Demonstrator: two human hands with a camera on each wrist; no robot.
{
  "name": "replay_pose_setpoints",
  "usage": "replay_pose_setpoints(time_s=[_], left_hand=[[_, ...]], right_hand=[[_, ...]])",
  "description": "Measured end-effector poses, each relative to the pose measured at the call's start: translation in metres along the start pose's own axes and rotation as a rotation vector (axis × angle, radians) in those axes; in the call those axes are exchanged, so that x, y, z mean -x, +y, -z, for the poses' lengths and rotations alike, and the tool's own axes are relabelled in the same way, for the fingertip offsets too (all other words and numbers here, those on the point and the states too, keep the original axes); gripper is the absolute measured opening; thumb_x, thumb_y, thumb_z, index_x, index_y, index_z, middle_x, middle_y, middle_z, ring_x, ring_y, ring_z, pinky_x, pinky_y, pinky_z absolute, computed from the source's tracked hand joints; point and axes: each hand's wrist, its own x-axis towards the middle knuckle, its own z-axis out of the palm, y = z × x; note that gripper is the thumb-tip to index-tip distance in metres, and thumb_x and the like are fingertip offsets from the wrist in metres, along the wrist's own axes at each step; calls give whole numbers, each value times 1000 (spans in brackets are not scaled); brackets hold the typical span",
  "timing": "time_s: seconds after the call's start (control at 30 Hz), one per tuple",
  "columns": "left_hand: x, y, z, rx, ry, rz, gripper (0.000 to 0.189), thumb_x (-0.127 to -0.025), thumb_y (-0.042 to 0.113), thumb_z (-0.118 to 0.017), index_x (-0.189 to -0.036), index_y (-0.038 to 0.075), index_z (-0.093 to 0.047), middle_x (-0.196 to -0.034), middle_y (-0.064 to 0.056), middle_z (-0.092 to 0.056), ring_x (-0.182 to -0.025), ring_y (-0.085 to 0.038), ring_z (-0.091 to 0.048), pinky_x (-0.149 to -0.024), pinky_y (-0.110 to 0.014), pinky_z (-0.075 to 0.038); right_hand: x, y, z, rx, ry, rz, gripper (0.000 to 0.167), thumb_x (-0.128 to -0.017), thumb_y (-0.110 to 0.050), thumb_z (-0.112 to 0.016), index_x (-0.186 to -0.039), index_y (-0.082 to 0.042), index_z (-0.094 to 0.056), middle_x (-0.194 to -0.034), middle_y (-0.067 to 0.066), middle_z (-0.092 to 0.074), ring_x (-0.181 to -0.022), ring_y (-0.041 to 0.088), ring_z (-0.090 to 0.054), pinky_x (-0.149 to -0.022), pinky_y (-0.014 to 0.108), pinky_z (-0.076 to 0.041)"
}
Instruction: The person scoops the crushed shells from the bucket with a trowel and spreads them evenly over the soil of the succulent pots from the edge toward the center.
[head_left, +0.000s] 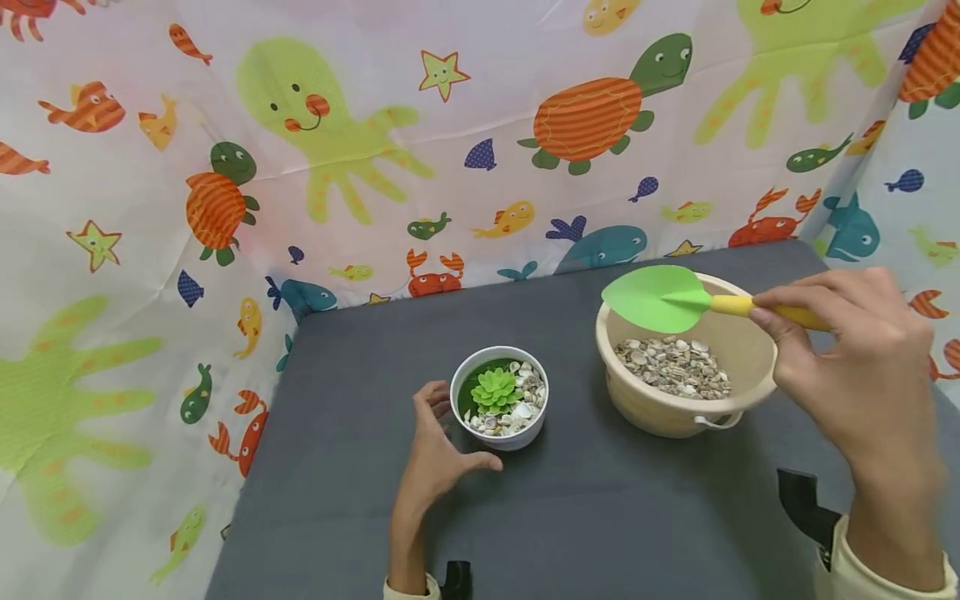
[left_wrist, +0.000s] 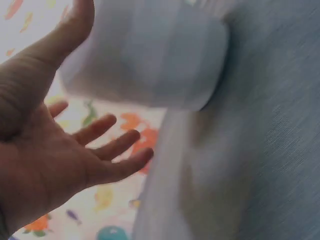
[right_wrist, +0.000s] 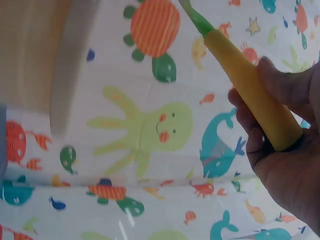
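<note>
My right hand grips the yellow handle of a toy trowel with a green blade. The blade hangs over the far left rim of a beige bucket, which has small shells in its bottom. In the right wrist view, fingers and thumb wrap the yellow handle. My left hand lies beside a white pot, thumb and fingers spread around its left and near sides. The pot holds a green succulent and shells. From the left wrist, the fingers look extended below the pot wall.
Both containers stand on a dark grey cloth-covered table, the bucket right of the pot. A white bucket handle hangs at the near side. A curtain with sea animals rises behind the table and along both sides.
</note>
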Motion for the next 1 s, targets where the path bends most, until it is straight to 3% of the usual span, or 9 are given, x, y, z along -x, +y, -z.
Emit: replay_pose_setpoints(time_s=[0.1, 0.2, 0.37, 0.47, 0.63, 0.77, 1.0], left_hand=[[2, 11, 13, -48, 29, -53, 124, -58, 18, -105, -156, 10, -30, -156, -19, -39, -151, -39, -41, -121, -62, -39], [0, 31, 12, -99, 71, -165, 115, -63, 26, -103, -157, 12, -37, -160, -13, -38, -154, -33, -38, -123, -59, -37], [-12, 68, -15, -172, 42, -402, 95, -70, 31, -99, -150, 13, -52, -162, -10, -40, -150, -32, -44, -118, -57, -44], [-20, 87, -37, -182, -4, -479, 84, -75, 31, -96, -148, 14, -56, -162, -8, -44, -150, -30, -47, -118, -53, -47], [-29, 105, -73, -181, -86, -487, 79, -84, 33, -89, -151, 12, -54, -163, -8, -46, -152, -25, -46, -120, -47, -46], [-32, 109, -97, -196, -136, -448, 82, -87, 39, -86, -155, 12, -49, -167, -12, -40, -153, -30, -45, -118, -49, -47], [-30, 112, -118, -172, -197, -385, 90, -86, 41, -86, -160, 13, -43, -174, -14, -25, -154, -33, -42, -117, -46, -48]], right_hand=[[1, 8, 7, 57, -58, 5, 13, -74, 19, -76, -85, 11, -76, -79, 25, -69, -87, 8, -45, -83, 17, -24], [2, 16, 10, 149, -124, 40, 13, -73, 20, -76, -83, 11, -75, -77, 25, -68, -83, 33, -46, -80, 28, -29], [3, 28, 8, 288, -239, 83, 18, -69, 16, -83, -84, 9, -76, -76, 22, -66, -84, 39, -49, -73, 46, -35], [2, 34, 5, 330, -299, 96, 25, -65, 17, -86, -86, 7, -77, -79, 21, -68, -84, 37, -52, -72, 48, -39], [0, 40, -6, 391, -373, 145, 33, -61, 20, -86, -91, 9, -77, -84, 23, -70, -84, 37, -55, -71, 47, -46], [1, 43, -12, 440, -427, 147, 36, -63, 20, -84, -96, 10, -76, -89, 25, -70, -87, 39, -56, -75, 49, -50], [8, 44, -21, 509, -504, 142, 46, -59, 14, -93, -102, 11, -75, -94, 26, -72, -91, 40, -58, -82, 52, -53]])
